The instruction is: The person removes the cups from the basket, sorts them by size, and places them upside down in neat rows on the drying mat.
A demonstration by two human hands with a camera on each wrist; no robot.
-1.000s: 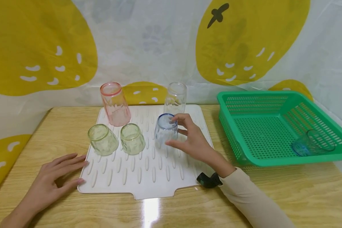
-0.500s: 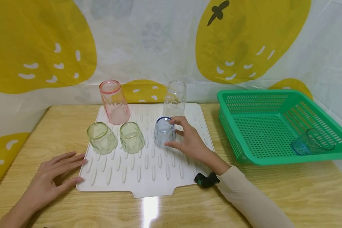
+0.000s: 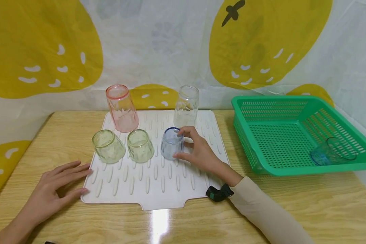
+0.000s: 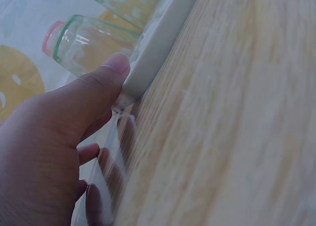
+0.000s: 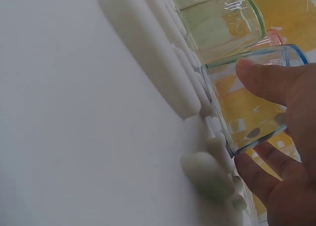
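My right hand (image 3: 198,151) holds a small blue-tinted drinking glass (image 5: 247,105), thumb on one side and fingers on the other. In the right wrist view, that glass meets the ridges of the white ribbed drying mat (image 3: 163,198). To its left, two short green glasses (image 3: 141,149) stand on the mat. Behind them are a tall pink glass (image 3: 125,113) and a tall clear glass (image 3: 185,110). My left hand (image 3: 53,186) rests at the mat's left edge with fingers loosely extended; the left wrist view shows its thumb (image 4: 101,85) at the mat's rim.
A green perforated plastic basket (image 3: 262,166) stands on the right, with a tilted blue glass (image 3: 330,154) inside. The wooden table (image 3: 116,227) extends around the mat. A printed cloth (image 3: 158,44) hangs close behind.
My right hand has brought the blue glass slightly left and toward me, nearer the green glasses. My left hand stays at the mat's edge, and the view has shifted slightly.
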